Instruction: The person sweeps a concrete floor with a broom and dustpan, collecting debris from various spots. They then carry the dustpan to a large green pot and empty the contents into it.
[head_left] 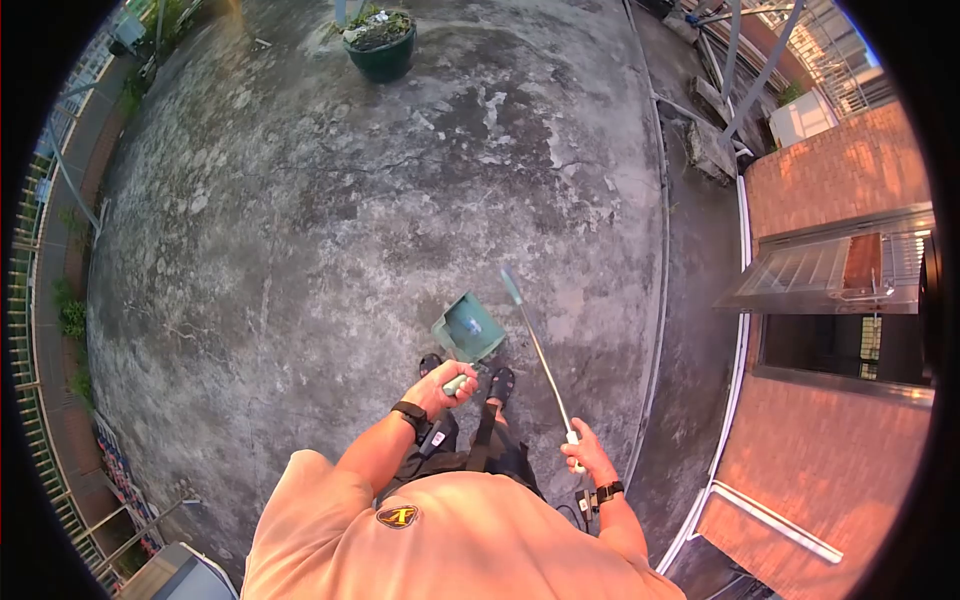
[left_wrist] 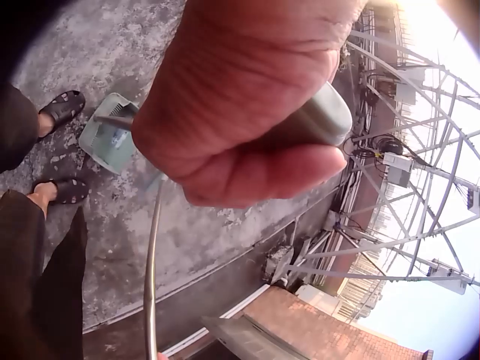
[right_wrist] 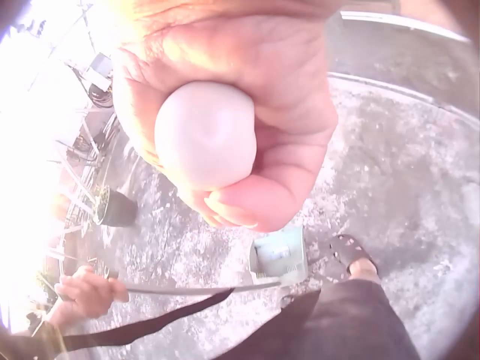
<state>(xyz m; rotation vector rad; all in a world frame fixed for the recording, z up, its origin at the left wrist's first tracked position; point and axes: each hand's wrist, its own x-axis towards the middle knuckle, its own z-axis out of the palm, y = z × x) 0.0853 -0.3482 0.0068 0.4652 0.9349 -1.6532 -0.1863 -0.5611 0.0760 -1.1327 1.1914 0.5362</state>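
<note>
L fingers [left_wrist: 262,171]: clenched round dustpan handle [left_wrist: 322,120], so dustpan [head_left: 468,328] sits steady near the feet.
R fingers [right_wrist: 232,214]: grasping broom pole [head_left: 540,355] by its white end (max reach, prob.).

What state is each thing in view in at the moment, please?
dustpan: held low beside the sandals.
metal pole: held slanted, teal tip forward.
left hand: gripping the dustpan's handle.
right hand: gripping the metal pole's white end.
plant pot: upright.
window: swung open.
</note>
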